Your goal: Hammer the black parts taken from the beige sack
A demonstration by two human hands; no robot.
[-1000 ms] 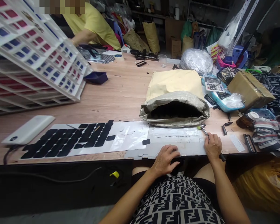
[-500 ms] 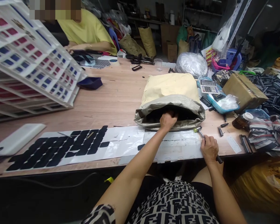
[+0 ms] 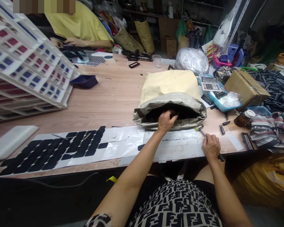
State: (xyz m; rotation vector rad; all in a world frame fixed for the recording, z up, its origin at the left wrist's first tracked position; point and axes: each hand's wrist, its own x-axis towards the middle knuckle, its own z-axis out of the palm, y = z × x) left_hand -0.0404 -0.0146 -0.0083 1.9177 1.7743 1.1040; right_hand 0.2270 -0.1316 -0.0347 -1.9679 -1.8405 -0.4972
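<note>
My left hand (image 3: pixel 166 120) reaches into the dark mouth of a grey-and-tan sack (image 3: pixel 172 94) lying on the wooden table (image 3: pixel 113 94); its fingers curl inside the opening, and what they hold is hidden. My right hand (image 3: pixel 211 147) rests at the table's near edge, closed round the handle of a small hammer (image 3: pixel 204 134) whose head lies by the sack's right corner. A clear plastic sheet (image 3: pixel 177 145) lies between both hands. To the left, many black pads (image 3: pixel 59 151) sit in rows on white sheets.
A tilted white rack of red and blue pieces (image 3: pixel 28 63) fills the left. A person in a yellow shirt (image 3: pixel 78 25) works at the far end. A calculator (image 3: pixel 208 83), cardboard box (image 3: pixel 246 86), striped cloth (image 3: pixel 272 129) and small tools crowd the right.
My left hand rose from the table's near edge and went into the sack's mouth. My right hand kept its grip on the hammer in the same spot.
</note>
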